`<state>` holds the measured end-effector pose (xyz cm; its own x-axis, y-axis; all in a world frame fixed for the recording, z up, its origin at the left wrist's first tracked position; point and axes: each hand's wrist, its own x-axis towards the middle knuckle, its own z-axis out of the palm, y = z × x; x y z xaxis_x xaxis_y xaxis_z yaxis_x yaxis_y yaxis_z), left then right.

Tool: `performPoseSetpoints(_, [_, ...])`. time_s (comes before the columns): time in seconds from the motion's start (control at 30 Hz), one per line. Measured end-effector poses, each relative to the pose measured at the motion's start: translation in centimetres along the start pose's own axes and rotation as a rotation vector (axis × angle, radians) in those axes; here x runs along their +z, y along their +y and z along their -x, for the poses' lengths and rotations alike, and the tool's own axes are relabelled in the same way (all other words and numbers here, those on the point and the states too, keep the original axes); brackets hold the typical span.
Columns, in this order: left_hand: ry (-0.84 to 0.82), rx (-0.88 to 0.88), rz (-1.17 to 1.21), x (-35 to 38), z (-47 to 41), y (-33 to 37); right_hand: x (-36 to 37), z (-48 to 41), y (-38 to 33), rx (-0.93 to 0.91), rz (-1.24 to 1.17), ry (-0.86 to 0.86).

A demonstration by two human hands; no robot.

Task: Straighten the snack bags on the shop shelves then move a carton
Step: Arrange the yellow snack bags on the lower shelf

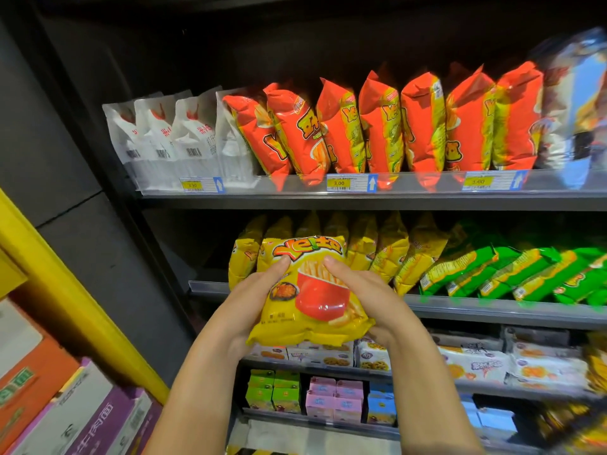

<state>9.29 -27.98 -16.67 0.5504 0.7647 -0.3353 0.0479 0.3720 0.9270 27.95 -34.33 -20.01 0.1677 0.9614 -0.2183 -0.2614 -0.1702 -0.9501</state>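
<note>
Standing at lower left: stacked cartons, an orange carton [29,372] and a purple-and-white carton [88,418], beside a slanting yellow post [75,300]. Both cartons are well apart from the hands.

Upper shelf [410,195], left end: white snack bags [170,133] upright, side by side. Next along, a run of orange snack bags [377,126], most leaning, the leftmost touching the last white one. Yellow price tags [340,182] sit on the shelf's front rail.

Centre, in front of the middle shelf [492,311]: one yellow snack bag [308,290], front facing the camera, roughly upright with a slight tilt, held in the air between both hands.
- Left hand [249,300]: grasps the bag's left edge, thumb laid on the front just under the logo, fingers curled out of sight behind.
- Right hand [368,297]: grasps the right edge, thumb on the front above the printed red cup, fingers wrapped under the lower right corner.

Behind the held bag, a row of matching yellow bags [387,247] stands edge-on on the middle shelf. To their right, green snack bags [525,270] lie tipped over, overlapping.

Lower shelves: biscuit packs [473,366]; below them small green boxes [272,392], pink boxes [331,402] and blue boxes [381,408].
</note>
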Motion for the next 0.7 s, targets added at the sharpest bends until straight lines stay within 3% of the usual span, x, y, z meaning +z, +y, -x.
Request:
performPoseSetpoints(0.07, [-0.079, 0.08, 0.0, -0.7, 0.6, -0.3, 0.1, -0.1, 0.0, 0.032, -0.027, 0.013])
performPoseSetpoints(0.17, [-0.067, 0.104, -0.005, -3.0, -1.8, -1.1, 0.3, -0.5, 0.3, 0.049, -0.083, 0.026])
performPoseSetpoints(0.23, [-0.098, 0.05, -0.072, -1.3, 0.4, -0.4, 0.5, -0.4, 0.4, 0.057, -0.096, 0.039])
performPoseSetpoints(0.3, [0.012, -0.055, -0.059, 0.3, 0.2, 0.1, 0.6, -0.2, 0.3, 0.086, -0.11, 0.041])
performPoseSetpoints(0.4, [0.048, 0.058, -0.031, -0.2, -0.6, -1.0, 1.1, 0.6, -0.1, 0.114, -0.223, -0.008])
performPoseSetpoints(0.5, [0.158, 0.138, -0.201, -0.5, -1.1, -1.0, 1.1, 0.5, 0.5, 0.097, -0.27, -0.008])
performPoseSetpoints(0.63, [0.39, 0.373, -0.577, -1.1, -1.0, -1.2, 1.2, -0.2, 1.5, -0.071, -0.161, 0.156])
performPoseSetpoints(0.7, [0.41, 0.475, -0.626, -1.0, -1.1, -1.2, 1.8, -0.5, 1.7, -0.167, -0.072, 0.219])
